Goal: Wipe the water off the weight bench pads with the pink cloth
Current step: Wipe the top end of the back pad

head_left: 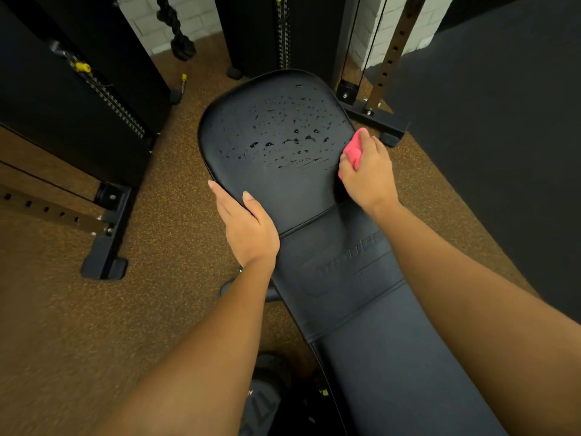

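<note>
A black weight bench runs from the bottom right up to the middle of the view. Its wide far pad [239, 146] carries many water drops [283, 136] across its middle and far half. My right hand [367, 174] grips a bunched pink cloth [353, 151] and holds it against the right edge of that pad. My left hand [245, 225] lies on the pad's near left edge, fingers straight along the rim and thumb on top. The nearer pad [408, 357] with an embossed logo shows no drops.
Black rack feet and uprights stand on the brown speckled floor at left [103, 247] and far right [377, 118]. A weight stack with a yellow pin [83, 67] sits at far left. A black rope [179, 36] hangs behind. A dark mat [503, 121] fills the right.
</note>
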